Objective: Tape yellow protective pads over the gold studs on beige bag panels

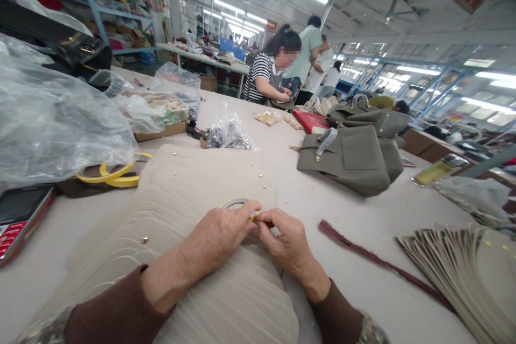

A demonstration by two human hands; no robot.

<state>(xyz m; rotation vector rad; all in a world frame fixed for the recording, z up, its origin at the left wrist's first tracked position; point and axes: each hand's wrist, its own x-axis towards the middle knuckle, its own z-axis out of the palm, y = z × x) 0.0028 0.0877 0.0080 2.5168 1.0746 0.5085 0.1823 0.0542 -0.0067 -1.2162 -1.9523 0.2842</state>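
Note:
My left hand (215,231) is closed around a narrow roll of tape (235,202) with a yellow edge. Thumb and forefinger of my right hand (288,239) pinch at the roll's near edge, right by the left fingertips; the tape end itself is too small to make out clearly. Both hands are over a fanned stack of beige leather-like panels (201,172), which fills the table in front of me. Small gold metal studs (145,240) sit in the top panels. The fingers cover part of the roll.
Yellow tape rolls (119,176), plastic sheeting (60,113) and a red-and-black device (26,217) lie left. Grey-green bags (346,158), a dark red strip (379,260), a jar (439,169) and fanned strips (447,274) lie right. A person (268,72) works across the table.

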